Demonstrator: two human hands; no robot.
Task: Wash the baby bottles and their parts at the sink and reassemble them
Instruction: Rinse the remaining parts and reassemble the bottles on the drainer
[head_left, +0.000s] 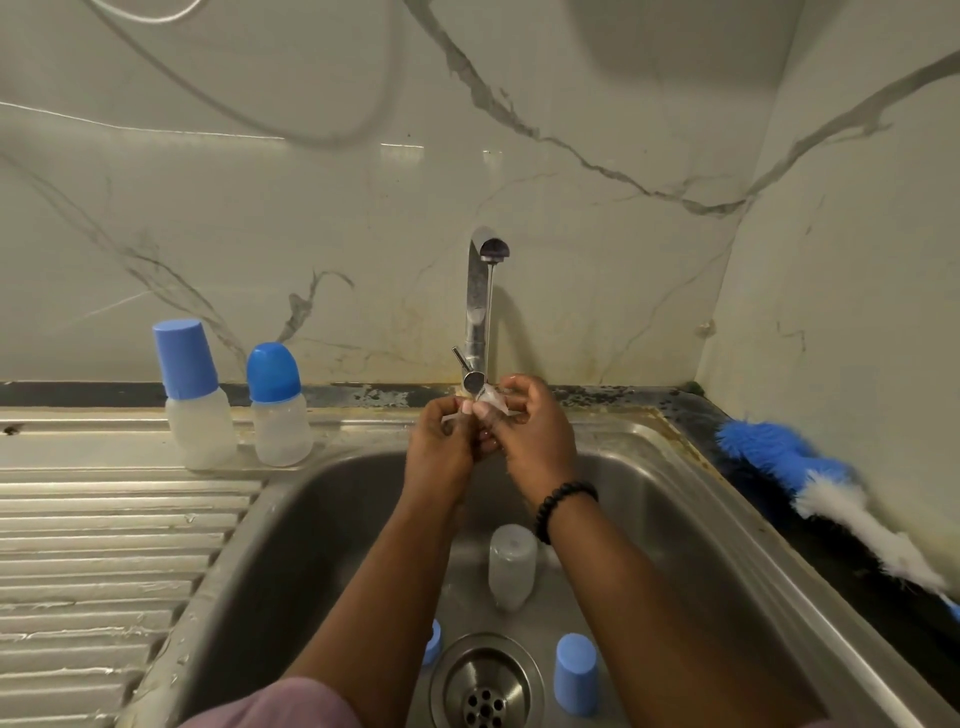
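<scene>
Clear silicone teat (491, 399), small and translucent, pinched by both grips, left hand (441, 441) and right hand (535, 436), under the thin tap (478, 306) stream at 12 o'clock over the sink (675, 519). In the basin: clear bottle (511, 564) lying centre, blue cap (575, 674) at 5 o'clock by the drain (485, 686). Two capped bottles (200, 395) (278, 405) upright on the surface at 10 o'clock.
</scene>
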